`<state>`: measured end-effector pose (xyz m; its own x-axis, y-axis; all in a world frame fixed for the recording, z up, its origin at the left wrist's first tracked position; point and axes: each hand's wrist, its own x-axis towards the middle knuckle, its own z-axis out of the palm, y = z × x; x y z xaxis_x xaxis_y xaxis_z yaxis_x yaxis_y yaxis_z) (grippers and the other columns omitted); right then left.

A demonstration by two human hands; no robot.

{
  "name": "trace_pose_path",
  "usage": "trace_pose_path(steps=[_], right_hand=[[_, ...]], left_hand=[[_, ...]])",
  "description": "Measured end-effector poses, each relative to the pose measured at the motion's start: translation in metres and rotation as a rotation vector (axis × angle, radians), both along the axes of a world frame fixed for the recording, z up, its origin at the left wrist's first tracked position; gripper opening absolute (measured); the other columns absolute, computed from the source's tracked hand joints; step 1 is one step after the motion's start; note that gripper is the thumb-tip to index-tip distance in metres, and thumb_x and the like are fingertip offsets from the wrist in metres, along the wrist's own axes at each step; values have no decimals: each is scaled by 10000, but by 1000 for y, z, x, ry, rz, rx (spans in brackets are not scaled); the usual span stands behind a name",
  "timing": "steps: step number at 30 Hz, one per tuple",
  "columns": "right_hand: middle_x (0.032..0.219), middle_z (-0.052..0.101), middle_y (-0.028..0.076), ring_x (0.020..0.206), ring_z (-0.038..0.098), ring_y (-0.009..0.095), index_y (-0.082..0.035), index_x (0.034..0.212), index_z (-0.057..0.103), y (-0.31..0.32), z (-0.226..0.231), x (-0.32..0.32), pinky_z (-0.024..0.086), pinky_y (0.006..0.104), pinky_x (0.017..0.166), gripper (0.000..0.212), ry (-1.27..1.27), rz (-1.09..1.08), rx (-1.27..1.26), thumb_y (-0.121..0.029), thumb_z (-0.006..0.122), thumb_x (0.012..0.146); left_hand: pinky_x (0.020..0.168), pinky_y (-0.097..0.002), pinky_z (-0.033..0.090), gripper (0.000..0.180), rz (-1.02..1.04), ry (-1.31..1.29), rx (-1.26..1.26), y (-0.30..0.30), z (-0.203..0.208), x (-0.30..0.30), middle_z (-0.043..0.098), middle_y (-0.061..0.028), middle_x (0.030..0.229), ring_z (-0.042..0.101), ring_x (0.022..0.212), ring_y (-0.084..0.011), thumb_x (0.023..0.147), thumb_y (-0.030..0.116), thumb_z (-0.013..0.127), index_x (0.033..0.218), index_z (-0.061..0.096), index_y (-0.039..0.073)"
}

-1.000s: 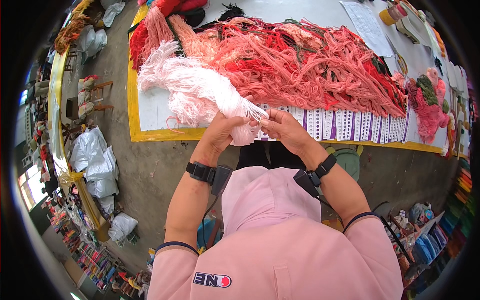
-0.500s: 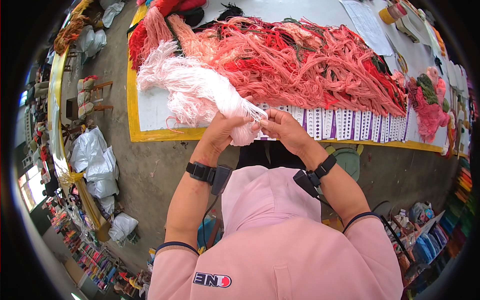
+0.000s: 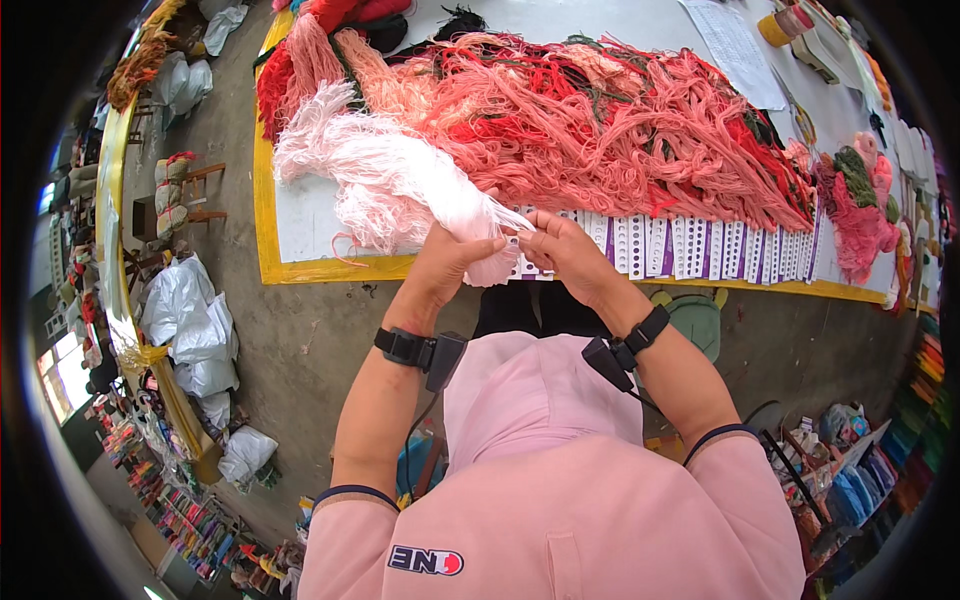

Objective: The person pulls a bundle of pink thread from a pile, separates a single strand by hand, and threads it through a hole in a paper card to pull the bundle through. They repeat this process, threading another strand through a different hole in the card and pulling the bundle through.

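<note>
A thick hank of pale pink thread (image 3: 405,165) lies across the table's near left part, its end hanging over the front edge. My left hand (image 3: 452,262) is closed round that end, thumb on top. Close beside it, my right hand (image 3: 568,254) pinches a few pale strands drawn out from the hank. Its fingertips nearly meet the left thumb. Behind my hands spreads a large tangled heap of coral, red and dark green thread (image 3: 610,130). White cards with punched holes (image 3: 690,248) lie side by side along the front edge, partly under the heap.
The white table (image 3: 305,225) has a yellow edge. At its right are a pink and green thread bundle (image 3: 862,215), a paper sheet (image 3: 735,55) and a thread cone (image 3: 785,27). A green stool (image 3: 695,322) stands below; white plastic bags (image 3: 195,320) lie on the left floor.
My right fingertips have shifted slightly at the strands, and the hank's end between my hands lies a little differently. The hank and the heap stay in place.
</note>
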<state>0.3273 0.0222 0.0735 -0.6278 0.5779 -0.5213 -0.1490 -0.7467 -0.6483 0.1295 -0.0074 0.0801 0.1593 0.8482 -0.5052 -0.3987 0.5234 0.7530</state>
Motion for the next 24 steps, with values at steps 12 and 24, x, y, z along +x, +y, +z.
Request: trace_pose_path(steps=[12, 24], right_hand=[[848, 593, -23, 714, 490, 37, -37, 954, 620, 3, -5, -5, 406, 216, 613, 188, -119, -10, 59, -218, 651, 914], [816, 573, 15, 789, 530, 129, -24, 867, 612, 37, 11, 95, 451, 285, 762, 182, -154, -372, 289, -184, 575, 947]], left_hand=[[911, -336, 501, 473, -81, 161, 34, -2, 4, -1, 662, -114, 1039, 627, 1036, -194, 765, 17, 722, 1205, 560, -48], [602, -191, 390, 385, 851, -564, 283, 24, 4, -293, 378, 39, 650, 409, 556, -58, 932, 82, 522, 1239, 471, -145]])
